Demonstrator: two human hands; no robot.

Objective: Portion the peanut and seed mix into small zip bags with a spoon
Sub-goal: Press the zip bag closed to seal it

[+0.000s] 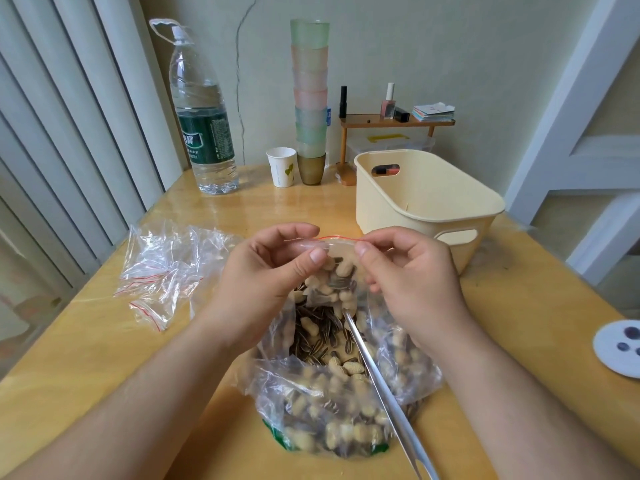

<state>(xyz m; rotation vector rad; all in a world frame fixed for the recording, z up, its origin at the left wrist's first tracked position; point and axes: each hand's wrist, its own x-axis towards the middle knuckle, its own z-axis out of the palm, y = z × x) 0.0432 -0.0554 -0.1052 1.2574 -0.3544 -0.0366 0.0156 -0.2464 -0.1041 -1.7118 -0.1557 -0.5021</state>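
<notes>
Sealing small bag (337, 271) over big bag (343, 403) of mix, we see risks first. Zip strip may close only partly if our pinches skip section; peanuts near top could jam seal, we judge. Small bag could tip and spill if grip slips. Spoon (377, 372) rests loose in big bag, handle toward us; wrist bump could flip it. Left hand (266, 271): thumb and fingers curled, pinching zip strip. Right hand (405, 271): same pinch, just beside left. Spare bags (166, 268) lie left on table (86, 341).
</notes>
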